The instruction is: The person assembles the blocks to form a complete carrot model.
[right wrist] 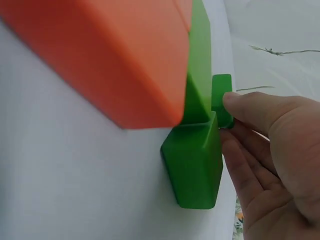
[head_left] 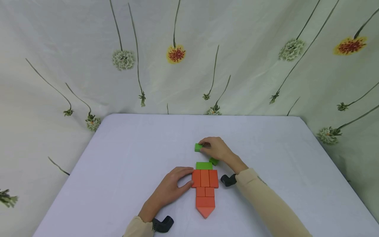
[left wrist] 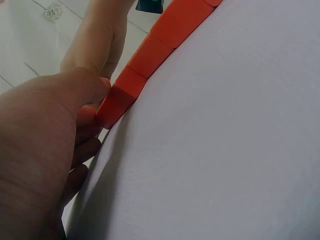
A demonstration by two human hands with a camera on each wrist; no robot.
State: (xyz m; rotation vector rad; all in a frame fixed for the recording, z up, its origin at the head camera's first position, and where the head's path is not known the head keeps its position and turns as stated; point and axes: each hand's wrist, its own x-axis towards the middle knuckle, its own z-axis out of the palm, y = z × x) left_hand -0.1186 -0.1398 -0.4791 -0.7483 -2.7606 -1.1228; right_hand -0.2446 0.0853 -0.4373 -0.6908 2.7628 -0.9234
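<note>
Red-orange blocks lie flat together in a figure that ends in a triangular block at the near end. A green rectangular block touches its far edge. My left hand rests at the figure's left side, thumb and index finger touching the outer red-orange block. Beyond the figure, my right hand pinches a small green block between thumb and fingers; the right wrist view shows the thumb on that block. Another green block sits tilted at the right end of the rectangular one.
A white-covered table carries the blocks. Behind it hangs a pale cloth printed with flowers. Black wrist devices sit at both cuffs, the right one close to the figure's right side.
</note>
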